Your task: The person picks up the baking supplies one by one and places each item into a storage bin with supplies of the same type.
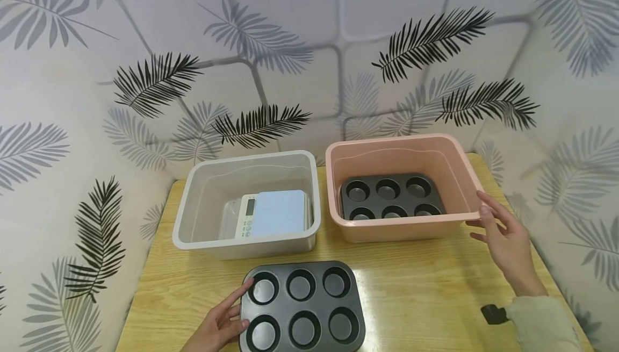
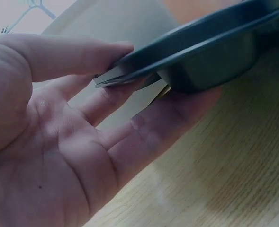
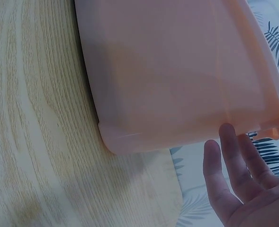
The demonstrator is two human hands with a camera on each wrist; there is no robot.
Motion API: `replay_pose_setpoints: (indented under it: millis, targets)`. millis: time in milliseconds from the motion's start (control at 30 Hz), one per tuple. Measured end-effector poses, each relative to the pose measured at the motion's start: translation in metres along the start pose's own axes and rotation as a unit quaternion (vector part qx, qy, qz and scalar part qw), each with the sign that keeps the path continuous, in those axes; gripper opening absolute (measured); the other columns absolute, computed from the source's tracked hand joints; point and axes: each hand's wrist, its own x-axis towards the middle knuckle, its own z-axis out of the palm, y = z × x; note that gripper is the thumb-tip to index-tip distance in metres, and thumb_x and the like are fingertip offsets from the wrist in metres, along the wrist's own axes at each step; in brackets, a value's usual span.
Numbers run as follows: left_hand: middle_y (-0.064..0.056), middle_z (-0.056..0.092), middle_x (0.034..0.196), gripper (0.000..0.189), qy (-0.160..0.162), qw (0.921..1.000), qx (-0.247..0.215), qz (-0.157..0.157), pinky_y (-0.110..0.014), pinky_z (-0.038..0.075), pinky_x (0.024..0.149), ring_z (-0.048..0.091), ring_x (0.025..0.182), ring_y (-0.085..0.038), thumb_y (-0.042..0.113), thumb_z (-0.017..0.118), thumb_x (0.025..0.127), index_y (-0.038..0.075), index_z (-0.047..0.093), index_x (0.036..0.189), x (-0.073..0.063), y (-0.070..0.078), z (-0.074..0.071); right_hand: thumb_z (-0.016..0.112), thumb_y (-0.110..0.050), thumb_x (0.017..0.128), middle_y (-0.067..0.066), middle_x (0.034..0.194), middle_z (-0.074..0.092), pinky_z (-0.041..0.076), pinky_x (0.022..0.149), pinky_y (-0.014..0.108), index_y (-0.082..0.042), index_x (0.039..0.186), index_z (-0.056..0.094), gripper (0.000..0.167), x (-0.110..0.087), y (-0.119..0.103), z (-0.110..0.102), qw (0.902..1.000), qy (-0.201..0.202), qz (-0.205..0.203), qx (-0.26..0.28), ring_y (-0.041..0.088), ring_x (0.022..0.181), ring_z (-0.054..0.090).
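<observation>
A dark six-cup muffin tin (image 1: 284, 309) is at the table's front edge. My left hand (image 1: 220, 322) holds it by its left edge; in the left wrist view the thumb (image 2: 82, 56) lies over the rim and fingers (image 2: 153, 127) reach under a cup. At the right, my right hand (image 1: 508, 242) grips the near right corner of a pink plastic bin (image 1: 396, 223) by its rim. In the right wrist view its fingers (image 3: 231, 151) are beside the bin's outer wall. Inside the pink bin lies a second dark muffin tin (image 1: 372, 199).
Left of the pink bin stands a light grey bin (image 1: 203, 244) with a white kitchen scale (image 1: 279, 212) in it. Both bins sit on a wooden table (image 1: 411, 287). Leaf-patterned cloth (image 1: 338, 88) rises behind and along the sides.
</observation>
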Motion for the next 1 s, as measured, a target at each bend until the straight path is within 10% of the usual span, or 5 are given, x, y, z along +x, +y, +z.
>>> replay_pose_setpoints:
  millis: [200,533,1000]
  targets:
    - [-0.018,0.048,0.169,0.083,0.006,0.9996,0.027,0.011,-0.048,0.062,0.106,0.067,0.139,-0.023,-0.008,0.049,0.111,0.011,0.001,0.176,-0.002,0.001,0.001,0.053,-0.035,0.116,-0.025,0.119,0.056,0.062,0.073,0.01,-0.027,0.167,0.049,0.051,0.001,0.001,0.001,0.9999,0.002,0.011,-0.005,-0.015,0.091,0.07]
    - [0.003,0.056,0.166,0.086,0.009,0.9992,0.025,0.029,-0.042,0.061,0.109,0.069,0.137,-0.021,-0.011,0.048,0.109,0.018,0.002,0.177,-0.01,0.015,0.009,0.055,-0.033,0.116,-0.024,0.118,0.059,0.062,0.074,0.011,-0.026,0.166,0.049,0.051,0.002,0.002,-0.002,0.9999,-0.004,0.003,0.013,-0.013,0.091,0.072]
    - [-0.006,0.053,0.168,0.084,-0.024,0.9964,-0.007,0.08,-0.037,0.059,0.113,0.066,0.14,-0.025,-0.017,0.039,0.109,0.018,0.007,0.178,-0.006,0.037,0.026,0.055,-0.035,0.115,-0.024,0.119,0.059,0.062,0.073,0.011,-0.029,0.166,0.05,0.051,0.001,0.001,-0.001,0.9999,-0.001,0.005,0.009,-0.014,0.09,0.072]
